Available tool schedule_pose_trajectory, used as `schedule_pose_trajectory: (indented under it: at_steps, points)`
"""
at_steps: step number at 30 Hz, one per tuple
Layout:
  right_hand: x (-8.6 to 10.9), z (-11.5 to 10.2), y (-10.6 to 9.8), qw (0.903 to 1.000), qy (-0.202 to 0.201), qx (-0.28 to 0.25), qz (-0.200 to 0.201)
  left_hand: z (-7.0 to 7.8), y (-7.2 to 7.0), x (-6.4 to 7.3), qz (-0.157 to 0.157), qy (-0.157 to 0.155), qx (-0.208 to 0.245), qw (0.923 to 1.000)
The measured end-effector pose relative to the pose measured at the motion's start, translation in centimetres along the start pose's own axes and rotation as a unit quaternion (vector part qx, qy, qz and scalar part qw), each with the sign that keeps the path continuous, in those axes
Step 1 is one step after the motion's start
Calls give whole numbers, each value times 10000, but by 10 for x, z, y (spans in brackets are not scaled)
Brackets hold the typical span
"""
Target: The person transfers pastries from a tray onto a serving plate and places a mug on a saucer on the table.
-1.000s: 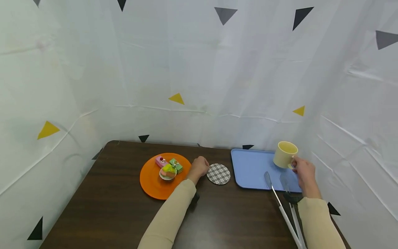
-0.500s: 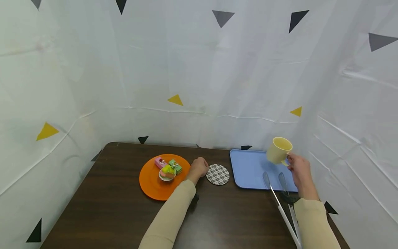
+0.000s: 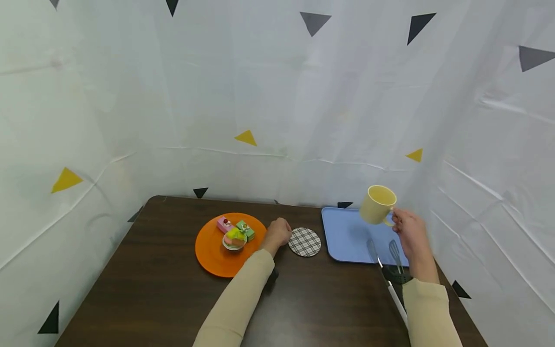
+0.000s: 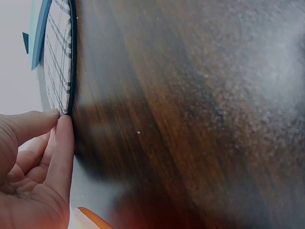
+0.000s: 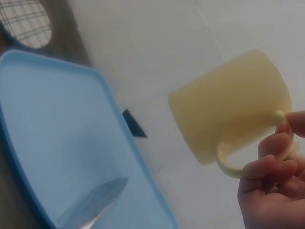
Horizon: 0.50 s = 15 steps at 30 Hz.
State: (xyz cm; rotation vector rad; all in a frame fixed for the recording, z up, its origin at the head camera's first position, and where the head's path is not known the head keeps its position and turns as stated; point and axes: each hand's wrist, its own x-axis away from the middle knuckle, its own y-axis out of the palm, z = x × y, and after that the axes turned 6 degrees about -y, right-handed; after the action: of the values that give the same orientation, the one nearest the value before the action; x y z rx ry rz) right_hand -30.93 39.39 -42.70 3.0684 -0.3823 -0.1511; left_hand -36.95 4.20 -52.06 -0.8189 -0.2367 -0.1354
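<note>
In the head view, a yellow mug (image 3: 377, 205) hangs a little tilted over the blue tray (image 3: 347, 236). My right hand (image 3: 412, 233) grips it by the handle, and the right wrist view shows the fingers (image 5: 259, 174) curled round that handle. A round checked coaster (image 3: 305, 242) lies on the brown table to the left of the tray. My left hand (image 3: 278, 233) pinches the coaster's left edge between thumb and finger, as the left wrist view shows.
An orange plate (image 3: 212, 258) with several toy cakes (image 3: 234, 236) stands left of my left hand. A whisk (image 3: 394, 253) and a long utensil with a flat metal head (image 3: 372, 248) lean over the tray's front edge. White curtains surround the table (image 3: 165, 289).
The mug has risen from the right part of the tray and moved left in my right hand, tilting slightly. My left hand stays at the coaster, which has not moved.
</note>
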Motion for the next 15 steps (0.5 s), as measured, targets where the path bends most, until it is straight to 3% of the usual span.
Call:
schedule_pose_trajectory:
  at_steps: [8, 15]
  points:
    - [17, -8, 17, 9993, -37, 28, -378, 3, 6, -2, 15, 29, 121, 9999]
    - [27, -9, 37, 9967, -112, -140, -788, 6, 1, 0, -84, 70, 326, 9994]
